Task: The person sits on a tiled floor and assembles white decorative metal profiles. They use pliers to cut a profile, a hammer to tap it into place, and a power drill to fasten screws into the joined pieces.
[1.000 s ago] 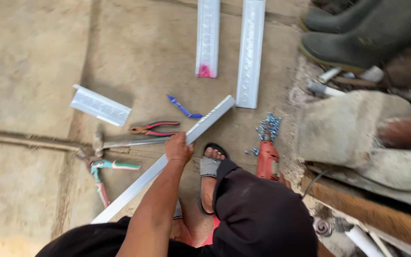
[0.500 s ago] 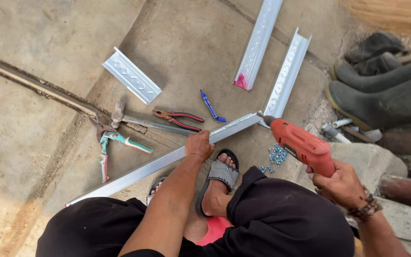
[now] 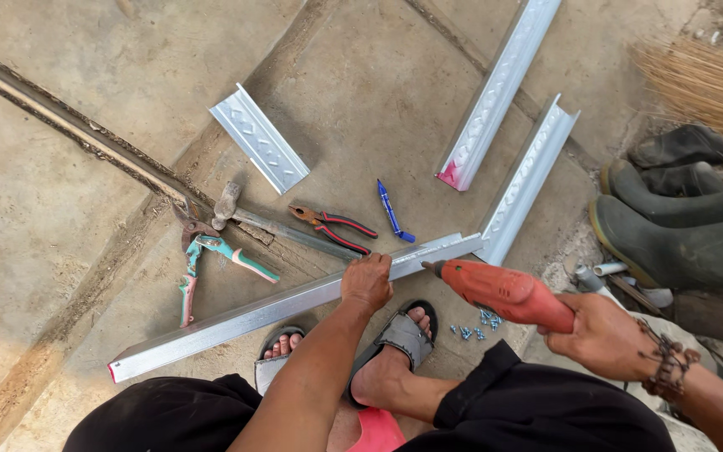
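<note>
A long galvanised metal channel [image 3: 236, 320] lies across the concrete floor in front of my sandalled feet. My left hand [image 3: 367, 280] presses down on it near its right end. My right hand [image 3: 600, 337] grips an orange power drill [image 3: 504, 292], whose tip points left at the channel's end, where it meets a second channel [image 3: 529, 180] at an angle. Several small screws [image 3: 479, 322] lie on the floor under the drill.
On the concrete lie a short channel piece [image 3: 258, 148], a third channel with a pink end [image 3: 499, 92], a hammer [image 3: 248, 216], red-handled pliers [image 3: 332, 226], teal-handled snips [image 3: 202, 259] and a blue marker [image 3: 392, 212]. Rubber boots [image 3: 679, 226] and a straw broom [image 3: 705, 84] stand at right.
My right hand has brought the drill from the right edge down to the channel's end. The view has shifted left and tilted; my left hand stays on the channel.
</note>
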Tool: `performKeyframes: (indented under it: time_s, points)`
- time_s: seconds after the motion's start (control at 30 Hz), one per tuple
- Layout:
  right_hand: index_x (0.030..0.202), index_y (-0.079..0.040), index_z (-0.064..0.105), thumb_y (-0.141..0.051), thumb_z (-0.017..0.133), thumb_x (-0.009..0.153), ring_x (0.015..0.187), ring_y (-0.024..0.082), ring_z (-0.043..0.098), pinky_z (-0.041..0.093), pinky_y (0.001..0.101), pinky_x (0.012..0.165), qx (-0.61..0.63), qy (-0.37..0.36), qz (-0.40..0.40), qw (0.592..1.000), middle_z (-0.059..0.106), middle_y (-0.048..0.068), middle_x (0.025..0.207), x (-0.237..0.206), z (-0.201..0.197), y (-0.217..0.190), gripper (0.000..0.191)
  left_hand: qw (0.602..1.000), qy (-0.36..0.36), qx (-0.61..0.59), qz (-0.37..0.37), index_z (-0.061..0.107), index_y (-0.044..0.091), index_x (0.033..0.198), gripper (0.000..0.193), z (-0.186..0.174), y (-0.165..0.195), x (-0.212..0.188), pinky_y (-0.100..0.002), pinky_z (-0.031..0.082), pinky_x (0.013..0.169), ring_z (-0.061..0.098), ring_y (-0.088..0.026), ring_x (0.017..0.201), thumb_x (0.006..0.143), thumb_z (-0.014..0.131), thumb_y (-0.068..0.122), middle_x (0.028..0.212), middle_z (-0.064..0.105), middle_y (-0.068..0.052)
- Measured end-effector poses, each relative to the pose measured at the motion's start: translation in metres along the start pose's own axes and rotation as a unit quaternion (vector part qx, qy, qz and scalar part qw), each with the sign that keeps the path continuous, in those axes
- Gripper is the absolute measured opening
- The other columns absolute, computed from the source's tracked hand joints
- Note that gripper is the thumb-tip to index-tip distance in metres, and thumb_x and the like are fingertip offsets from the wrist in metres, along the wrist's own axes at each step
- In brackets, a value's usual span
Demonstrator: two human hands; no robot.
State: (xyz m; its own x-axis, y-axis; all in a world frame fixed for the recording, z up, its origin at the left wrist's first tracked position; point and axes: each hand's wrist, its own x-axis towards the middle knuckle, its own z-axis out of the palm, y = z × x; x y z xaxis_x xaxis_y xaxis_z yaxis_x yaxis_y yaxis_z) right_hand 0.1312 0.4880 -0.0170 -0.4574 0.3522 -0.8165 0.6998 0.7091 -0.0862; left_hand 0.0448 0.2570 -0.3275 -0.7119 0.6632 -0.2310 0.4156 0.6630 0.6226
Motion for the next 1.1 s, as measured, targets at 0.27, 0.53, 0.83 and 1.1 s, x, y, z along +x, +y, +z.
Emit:
performKeyframes:
  time_s: [0.27, 0.53, 0.83, 1.1]
  points:
    - [0.115, -0.007, 0.075, -0.019, 0.079, 0.073, 0.06, 0.016, 0.069, 0.055, 0.0349, 0.06, 0.068, -0.031, -0.012, 0.997, 0.077, 0.009, 0.067, -0.002, 0.018, -0.011, 0.044, 0.999, 0.027, -0.033, -0.006, 0.068, 0.008, 0.09, 0.027, 0.016, -0.012, 0.003, -0.044, 0.055, 0.085, 0.071, -0.032, 0.092, 0.068, 0.081, 0.017, 0.095, 0.073, -0.012]
    - [0.113, -0.006, 0.075, -0.02, 0.078, 0.074, 0.049, 0.019, 0.064, 0.051, 0.0371, 0.053, 0.017, -0.031, -0.014, 0.999, 0.068, 0.01, 0.054, -0.004, 0.037, -0.013, 0.042, 0.999, 0.013, -0.03, -0.015, 0.069, 0.008, 0.093, 0.034, 0.016, -0.011, 0.002, -0.043, 0.054, 0.086, 0.071, -0.03, 0.094, 0.07, 0.086, 0.026, 0.098, 0.074, -0.011]
    - [0.115, -0.003, 0.077, -0.011, 0.076, 0.081, 0.074, 0.015, 0.07, 0.059, 0.0311, 0.07, 0.04, -0.064, -0.012, 0.997, 0.079, 0.011, 0.083, -0.003, 0.046, -0.008, 0.035, 1.0, 0.005, -0.022, -0.015, 0.069, 0.008, 0.093, 0.028, 0.016, -0.011, 0.001, -0.043, 0.054, 0.088, 0.072, -0.029, 0.095, 0.071, 0.081, 0.019, 0.099, 0.074, -0.011]
    - [0.105, -0.001, 0.075, -0.012, 0.078, 0.079, 0.066, 0.01, 0.066, 0.054, 0.0293, 0.062, 0.114, -0.063, -0.008, 0.992, 0.075, 0.003, 0.075, 0.004, 0.042, -0.016, 0.029, 0.999, -0.014, -0.027, -0.022, 0.069, 0.007, 0.094, 0.03, 0.017, -0.011, 0.003, -0.043, 0.053, 0.088, 0.071, -0.03, 0.097, 0.071, 0.082, 0.021, 0.098, 0.074, -0.012]
